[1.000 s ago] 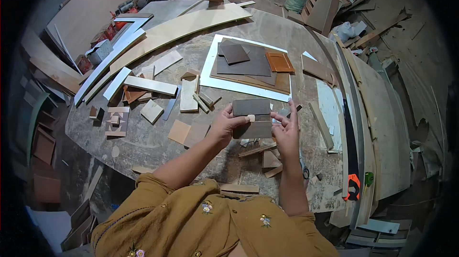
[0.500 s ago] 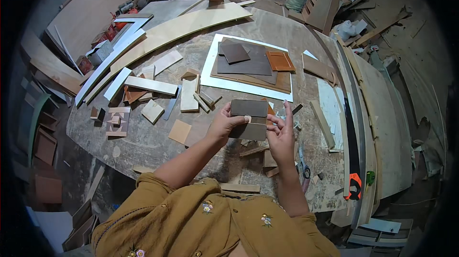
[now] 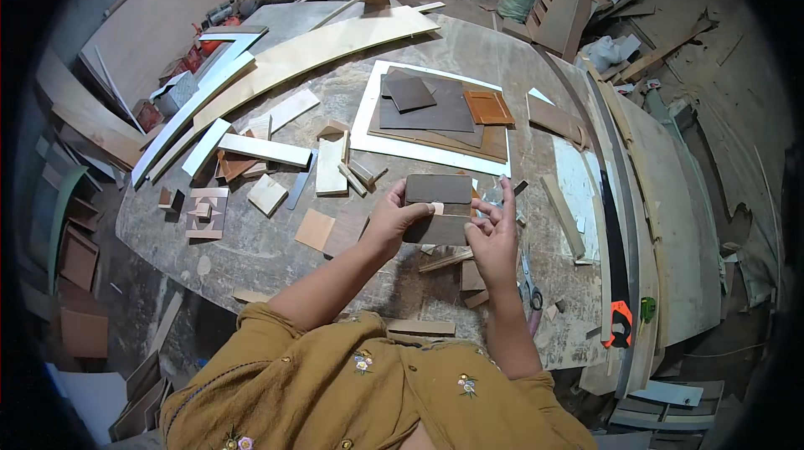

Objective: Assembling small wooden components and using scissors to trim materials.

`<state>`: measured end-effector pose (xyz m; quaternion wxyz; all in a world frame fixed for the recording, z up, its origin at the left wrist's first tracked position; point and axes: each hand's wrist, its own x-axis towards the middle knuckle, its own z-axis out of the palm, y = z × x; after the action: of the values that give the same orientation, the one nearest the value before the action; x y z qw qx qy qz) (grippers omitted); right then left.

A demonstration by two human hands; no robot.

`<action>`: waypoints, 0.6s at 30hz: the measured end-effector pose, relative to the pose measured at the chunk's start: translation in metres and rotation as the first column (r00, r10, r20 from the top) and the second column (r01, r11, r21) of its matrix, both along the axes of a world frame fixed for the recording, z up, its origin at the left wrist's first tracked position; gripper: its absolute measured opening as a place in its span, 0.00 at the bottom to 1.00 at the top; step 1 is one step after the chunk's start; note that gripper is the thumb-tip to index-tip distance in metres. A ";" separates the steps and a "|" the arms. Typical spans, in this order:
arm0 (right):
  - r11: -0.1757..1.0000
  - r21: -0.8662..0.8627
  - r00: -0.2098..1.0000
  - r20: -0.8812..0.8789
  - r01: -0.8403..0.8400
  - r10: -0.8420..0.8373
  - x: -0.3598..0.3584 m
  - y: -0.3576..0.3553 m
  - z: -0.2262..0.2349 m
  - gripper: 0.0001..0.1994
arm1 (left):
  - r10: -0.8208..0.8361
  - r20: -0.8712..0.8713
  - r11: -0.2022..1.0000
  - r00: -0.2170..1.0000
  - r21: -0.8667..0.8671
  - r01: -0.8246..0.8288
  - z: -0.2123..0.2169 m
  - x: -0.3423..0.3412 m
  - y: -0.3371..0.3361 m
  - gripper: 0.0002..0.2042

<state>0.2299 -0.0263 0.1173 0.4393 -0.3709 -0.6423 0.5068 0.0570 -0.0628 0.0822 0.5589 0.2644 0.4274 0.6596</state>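
Note:
My left hand (image 3: 394, 220) grips a stack of dark brown rectangular laminate pieces (image 3: 439, 190) by its left edge, held above the round stone-grey table (image 3: 251, 257). My right hand (image 3: 494, 232) pinches the stack's right edge with thumb and fingers. Under the top piece a second dark piece (image 3: 435, 231) shows. Small wood offcuts (image 3: 469, 278) lie on the table just below my hands.
A white board (image 3: 419, 149) carries dark sheets (image 3: 431, 107) and an orange-brown panel (image 3: 488, 107). Pale wood blocks (image 3: 331, 165) and strips lie to the left, a long curved plywood plank (image 3: 310, 48) at the back. Scissors (image 3: 532, 291) and a handsaw (image 3: 620, 232) lie right.
My hands have kept hold of the dark pieces. The right hand has moved in closer to the stack's right edge; the stack has barely shifted.

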 end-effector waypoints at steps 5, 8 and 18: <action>0.999 -0.034 1.000 -0.022 0.013 -0.014 -0.002 -0.001 0.003 0.44 | -0.019 0.022 0.998 1.000 0.058 0.017 0.006 0.005 -0.003 0.21; 0.999 0.017 0.998 0.053 0.034 -0.035 -0.003 0.000 0.002 0.45 | -0.017 0.001 0.996 1.000 0.090 0.017 0.008 0.007 -0.005 0.21; 0.996 0.054 0.997 0.011 0.078 -0.079 -0.011 0.000 -0.001 0.46 | -0.033 -0.038 0.995 0.999 0.094 0.037 0.015 0.018 -0.011 0.22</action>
<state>0.2186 -0.0264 0.1161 0.4642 -0.3873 -0.6435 0.4695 0.0746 -0.0737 0.0976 0.5494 0.3100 0.4012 0.6642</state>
